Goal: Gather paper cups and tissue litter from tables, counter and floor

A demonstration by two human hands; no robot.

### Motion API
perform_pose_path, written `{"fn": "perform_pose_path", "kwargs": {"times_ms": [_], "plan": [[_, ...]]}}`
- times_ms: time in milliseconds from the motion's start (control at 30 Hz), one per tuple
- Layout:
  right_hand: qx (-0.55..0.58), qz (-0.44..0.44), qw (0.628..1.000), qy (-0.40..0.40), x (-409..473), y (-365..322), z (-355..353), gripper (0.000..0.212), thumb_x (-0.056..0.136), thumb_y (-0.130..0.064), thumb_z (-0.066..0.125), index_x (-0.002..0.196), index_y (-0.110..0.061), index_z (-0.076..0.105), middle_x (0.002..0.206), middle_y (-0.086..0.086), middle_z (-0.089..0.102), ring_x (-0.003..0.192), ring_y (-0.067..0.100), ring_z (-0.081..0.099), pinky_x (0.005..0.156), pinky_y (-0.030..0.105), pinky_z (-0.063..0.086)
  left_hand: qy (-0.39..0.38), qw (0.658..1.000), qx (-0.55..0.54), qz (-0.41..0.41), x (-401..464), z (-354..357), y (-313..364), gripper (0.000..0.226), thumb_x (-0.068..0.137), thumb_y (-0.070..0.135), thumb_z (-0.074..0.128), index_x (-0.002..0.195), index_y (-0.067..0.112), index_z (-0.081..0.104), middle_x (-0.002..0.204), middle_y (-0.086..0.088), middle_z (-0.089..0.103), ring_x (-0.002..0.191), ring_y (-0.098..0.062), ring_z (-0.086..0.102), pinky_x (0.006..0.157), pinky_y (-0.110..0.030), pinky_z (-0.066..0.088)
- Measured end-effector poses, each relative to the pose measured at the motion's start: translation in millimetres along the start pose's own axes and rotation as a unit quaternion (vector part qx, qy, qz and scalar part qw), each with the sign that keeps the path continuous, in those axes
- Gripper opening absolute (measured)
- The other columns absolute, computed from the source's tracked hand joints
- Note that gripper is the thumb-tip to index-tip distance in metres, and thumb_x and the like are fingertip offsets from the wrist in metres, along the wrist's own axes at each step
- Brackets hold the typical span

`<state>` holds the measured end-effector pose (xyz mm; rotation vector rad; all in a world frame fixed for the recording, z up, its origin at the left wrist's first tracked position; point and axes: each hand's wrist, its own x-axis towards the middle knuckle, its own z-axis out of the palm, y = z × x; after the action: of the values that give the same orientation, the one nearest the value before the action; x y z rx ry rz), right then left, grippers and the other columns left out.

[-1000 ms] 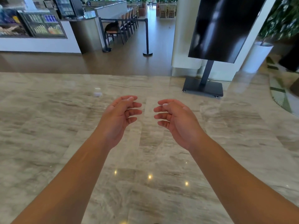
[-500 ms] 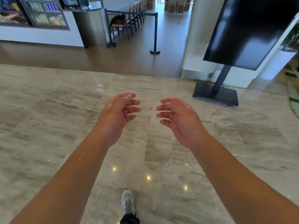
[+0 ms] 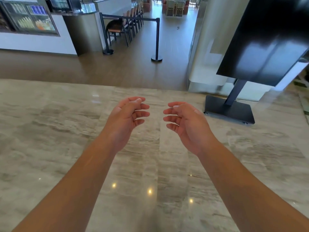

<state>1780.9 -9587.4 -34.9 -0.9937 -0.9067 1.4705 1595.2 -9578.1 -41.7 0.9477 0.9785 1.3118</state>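
left hand (image 3: 124, 120): palm inward, fingers loosely curled, holds nothing
right hand (image 3: 188, 122): mirrors it, empty, apart
forearms: bare, both stretched forward

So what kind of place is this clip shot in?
Most likely a cafe or food counter in a hotel or mall lobby: a refrigerated drinks display beside a service counter, queue barrier posts, a row of chairs, and a freestanding screen on polished marble floor.
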Motion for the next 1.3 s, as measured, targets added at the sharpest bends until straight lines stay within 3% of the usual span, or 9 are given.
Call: {"fn": "perform_pose_path", "kwargs": {"times_ms": [400,667,867,1300], "plan": [[0.012,0.002,1.0,0.012,222.7,-16.5,-33.7,0.017,0.091,-0.01,0.052,0.099,-0.01,0.066,0.083,0.006,0.072,0.071,0.017,0.066,0.063,0.028,0.051,0.006,1.0,0.01,0.002,223.6,14.8,-15.6,0.023,0.085,0.034,0.061,0.102,0.02,0.067,0.089,0.001,0.074,0.076,-0.012,0.069,0.065,-0.023,0.05],[-0.002,-0.006,1.0,-0.023,390.0,-68.7,-83.7,0.018,0.084,-0.014,0.055,0.098,-0.012,0.066,0.085,0.005,0.071,0.073,0.019,0.065,0.063,0.029,0.05,0.008,0.999,0.041,0.014,394.6,79.1,-13.4,0.025,0.085,0.032,0.062,0.105,0.019,0.067,0.09,0.001,0.074,0.076,-0.013,0.069,0.065,-0.023,0.051],[-0.002,-0.006,1.0,-0.009,472.3,-97.9,-115.8,0.016,0.093,-0.009,0.051,0.098,-0.011,0.066,0.085,0.006,0.07,0.074,0.019,0.064,0.063,0.029,0.05,0.001,0.999,0.04,0.022,484.7,113.9,-11.9,0.021,0.086,0.032,0.061,0.102,0.02,0.068,0.091,0.0,0.074,0.076,-0.013,0.069,0.067,-0.025,0.05],[-0.017,0.003,1.0,0.008,660.4,-113.0,-131.9,0.017,0.094,-0.01,0.05,0.097,-0.013,0.067,0.084,0.004,0.071,0.074,0.018,0.065,0.067,0.03,0.05,0.0,1.0,0.019,0.005,676.1,106.8,-23.7,0.022,0.085,0.031,0.061,0.102,0.019,0.068,0.089,0.0,0.074,0.075,-0.013,0.068,0.068,-0.027,0.049]]}}
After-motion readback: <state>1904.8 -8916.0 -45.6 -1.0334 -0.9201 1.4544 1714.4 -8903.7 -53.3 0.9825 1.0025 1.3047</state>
